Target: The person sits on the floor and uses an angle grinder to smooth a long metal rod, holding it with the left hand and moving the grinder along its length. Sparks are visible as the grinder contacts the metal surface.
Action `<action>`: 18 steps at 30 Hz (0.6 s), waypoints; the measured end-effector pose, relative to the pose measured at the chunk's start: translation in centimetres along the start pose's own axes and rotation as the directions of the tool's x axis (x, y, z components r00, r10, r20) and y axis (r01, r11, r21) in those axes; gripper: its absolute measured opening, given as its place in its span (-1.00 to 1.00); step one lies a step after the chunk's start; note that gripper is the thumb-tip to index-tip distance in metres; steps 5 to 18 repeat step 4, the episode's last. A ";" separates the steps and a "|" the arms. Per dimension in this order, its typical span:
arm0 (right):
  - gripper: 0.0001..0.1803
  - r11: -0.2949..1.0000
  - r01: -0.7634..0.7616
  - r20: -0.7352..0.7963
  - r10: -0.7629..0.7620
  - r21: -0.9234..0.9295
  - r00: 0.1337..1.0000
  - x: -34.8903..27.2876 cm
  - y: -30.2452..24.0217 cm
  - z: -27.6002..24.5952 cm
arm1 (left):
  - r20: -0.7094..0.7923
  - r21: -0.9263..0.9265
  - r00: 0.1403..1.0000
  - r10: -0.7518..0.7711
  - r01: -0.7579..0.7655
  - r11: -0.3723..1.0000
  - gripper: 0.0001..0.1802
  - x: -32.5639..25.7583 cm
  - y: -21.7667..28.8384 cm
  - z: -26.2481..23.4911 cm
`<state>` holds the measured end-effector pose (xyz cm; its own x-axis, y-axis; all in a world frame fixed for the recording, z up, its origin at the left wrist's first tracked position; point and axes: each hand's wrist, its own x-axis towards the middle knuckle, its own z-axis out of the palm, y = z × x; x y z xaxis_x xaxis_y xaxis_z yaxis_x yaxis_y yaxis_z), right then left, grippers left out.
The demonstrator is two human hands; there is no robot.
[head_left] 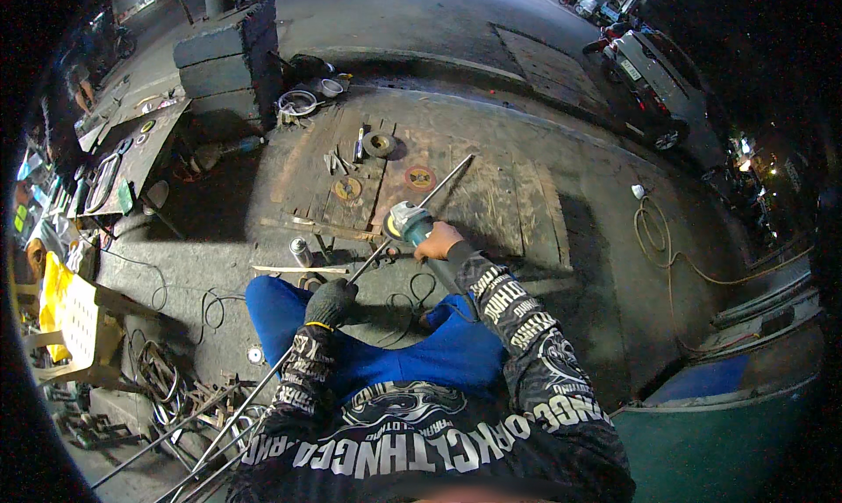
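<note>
My left hand [330,304], in a dark grey knit glove, is closed around a long thin metal rod [452,177]. The rod runs slantwise from beside my left forearm up over a low wooden work board [504,209]. My bare right hand [441,240] grips an angle grinder [408,220] with a grey head and a teal body. The grinder's head is at the rod, just beyond my left hand; whether its disc touches the metal I cannot tell. Two round cutting discs, one yellowish [346,188] and one reddish [420,178], lie on the board.
A thick dark ring [380,144] and small tools lie on the board. A spray can [301,252] stands before it. Cables [412,299] loop on the ground near my knees. More metal rods [215,446] lie lower left, a plastic chair [88,332] left, a hose [671,253] right.
</note>
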<state>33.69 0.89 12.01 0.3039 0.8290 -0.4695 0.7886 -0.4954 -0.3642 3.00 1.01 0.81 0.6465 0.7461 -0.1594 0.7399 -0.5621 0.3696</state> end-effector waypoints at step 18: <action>-0.07 0.998 -0.056 0.030 0.057 -0.034 0.998 2.0 1.1 -1.9 | 0.046 0.201 0.988 0.145 -0.151 0.968 -0.70 -1.1 0.7 -1.2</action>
